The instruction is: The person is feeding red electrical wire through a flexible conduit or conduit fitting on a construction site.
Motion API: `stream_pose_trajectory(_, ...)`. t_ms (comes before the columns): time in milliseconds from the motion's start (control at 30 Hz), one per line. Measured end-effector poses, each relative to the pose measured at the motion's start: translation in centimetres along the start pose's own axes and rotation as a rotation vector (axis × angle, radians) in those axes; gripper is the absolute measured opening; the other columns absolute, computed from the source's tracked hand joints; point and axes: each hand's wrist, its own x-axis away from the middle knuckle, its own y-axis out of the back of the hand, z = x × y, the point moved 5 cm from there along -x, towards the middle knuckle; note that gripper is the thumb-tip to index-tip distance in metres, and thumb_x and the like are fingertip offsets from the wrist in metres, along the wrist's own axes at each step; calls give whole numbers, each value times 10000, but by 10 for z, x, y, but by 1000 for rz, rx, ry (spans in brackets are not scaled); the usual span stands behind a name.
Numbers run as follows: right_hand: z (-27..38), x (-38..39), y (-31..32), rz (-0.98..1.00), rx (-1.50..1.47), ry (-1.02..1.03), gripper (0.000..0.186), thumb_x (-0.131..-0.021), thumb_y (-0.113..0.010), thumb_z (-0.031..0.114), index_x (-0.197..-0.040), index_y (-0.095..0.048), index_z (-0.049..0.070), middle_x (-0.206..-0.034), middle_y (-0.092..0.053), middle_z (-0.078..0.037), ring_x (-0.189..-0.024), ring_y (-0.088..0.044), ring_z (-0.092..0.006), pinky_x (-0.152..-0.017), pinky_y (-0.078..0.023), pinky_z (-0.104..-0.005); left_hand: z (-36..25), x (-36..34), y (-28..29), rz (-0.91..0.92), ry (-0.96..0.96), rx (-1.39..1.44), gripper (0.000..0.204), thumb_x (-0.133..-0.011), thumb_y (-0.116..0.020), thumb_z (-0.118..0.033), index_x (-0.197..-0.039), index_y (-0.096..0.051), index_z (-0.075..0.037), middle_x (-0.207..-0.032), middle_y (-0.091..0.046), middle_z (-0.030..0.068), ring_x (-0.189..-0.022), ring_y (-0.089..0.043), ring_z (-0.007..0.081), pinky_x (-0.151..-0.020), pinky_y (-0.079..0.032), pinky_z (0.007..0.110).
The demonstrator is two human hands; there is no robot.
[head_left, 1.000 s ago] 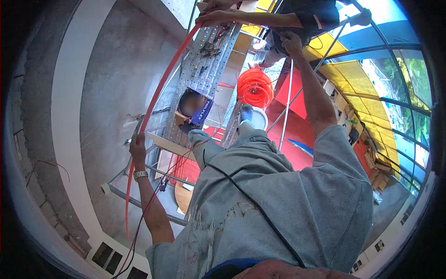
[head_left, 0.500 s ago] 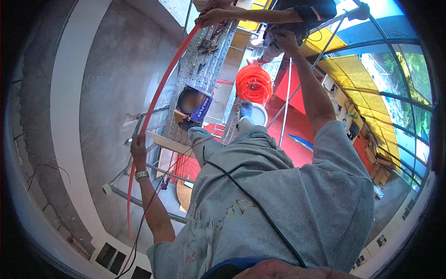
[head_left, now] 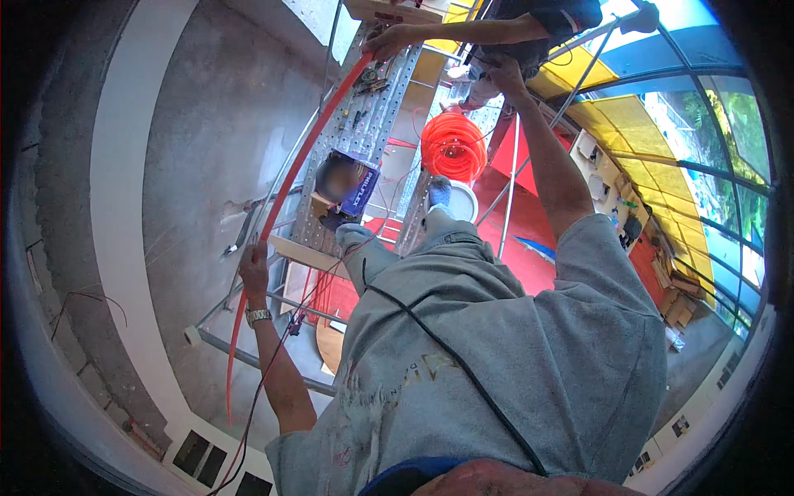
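Observation:
My left hand [head_left: 254, 269] is closed round a long orange-red flexible tube [head_left: 299, 155], with a metal watch on that wrist. Below the hand, the tube's thin tail curves down beside my forearm. At its upper end, a co-worker's hand [head_left: 395, 40] grips the same tube. My right hand [head_left: 504, 76] is raised at the top, close to the co-worker's dark clothing and a scaffold pole; its fingers are too unclear to tell what they hold. A coil of orange tubing [head_left: 453, 149] lies below and left of it, beyond my feet.
Perforated metal scaffold planks [head_left: 389, 116] carry hand tools [head_left: 370, 83] and a purple cardboard box [head_left: 361, 192]. A white bucket [head_left: 465, 204] stands beside my foot. Thin cables hang near my left forearm. Scaffold tubes [head_left: 310, 384] surround me, with a red floor [head_left: 529, 273] below.
The tube's upper end and the co-worker's hand on it have shifted right. A second hand beside it has left view. My left hand has moved slightly right and down, still on the tube.

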Motion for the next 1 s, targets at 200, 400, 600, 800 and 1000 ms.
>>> stream_pose_trajectory(200, 13, 10, -3, -33, -104, -8, 217, -910, -670, 151, -1065, -746, 19, -817, -701, -69, -678, -634, -126, -639, -518, -309, -20, -7, 3, -73, 13, 63, 428, -1014, -629, -413, -870, -629, -10, -715, -572, 149, -644, -491, 257, -625, -430, 395)
stream_pose_trajectory(400, 9, 14, 3, -24, -179, 78, 189, -923, -601, 150, -906, -723, 7, -694, -642, -48, -618, -595, -115, -587, -493, -327, -3, -12, 4, -3, 87, -68, 418, -1018, -618, -427, -922, -653, -21, -728, -583, 150, -667, -492, 251, -661, -454, 396)
stream_pose_trajectory(600, -7, 7, 2, 21, -106, 22, 136, -902, -654, 127, -940, -708, 9, -774, -659, -39, -666, -593, -107, -618, -489, -305, 5, -13, 8, -5, 133, -18, 419, -1012, -623, -433, -943, -637, -21, -764, -608, 169, -682, -528, 289, -663, -460, 413)
stream_pose_trajectory(800, -9, 9, 2, -4, -314, 8, 178, -906, -713, 127, -1039, -738, 12, -835, -674, -11, -719, -592, -89, -654, -490, -268, -9, -25, 3, 0, 128, -59, 453, -1007, -613, -472, -975, -626, -20, -821, -644, 196, -746, -622, 333, -674, -469, 423)
stream_pose_trajectory(1000, 3, 6, 1, 60, -285, 34, 200, -911, -733, 149, -1055, -736, 10, -849, -672, -4, -725, -586, -80, -654, -484, -267, 20, -15, -1, -35, 152, 19, 485, -1007, -607, -492, -922, -628, -15, -780, -596, 155, -704, -521, 279, -684, -455, 394)
